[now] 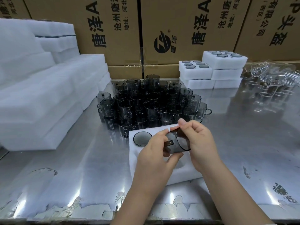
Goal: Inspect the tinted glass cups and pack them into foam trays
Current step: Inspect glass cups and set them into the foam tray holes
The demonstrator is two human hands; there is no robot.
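A tinted glass cup (174, 144) lies on its side between both hands, its rim facing right. My left hand (155, 153) grips its body from below and behind. My right hand (197, 140) pinches the rim, thumb and forefinger at the top edge. Under them lies a white foam tray (134, 161) on the steel table; one dark cup (142, 138) sits in its far left hole. A crowd of several dark handled cups (146, 104) stands just behind the tray.
Stacks of white foam trays (40, 98) fill the left side. Filled foam trays (211, 70) are stacked at the back right, with clear glass pieces (272, 82) beyond them. Cardboard boxes (178, 30) wall off the back. The steel table (243, 143) has peeling film near its front edge.
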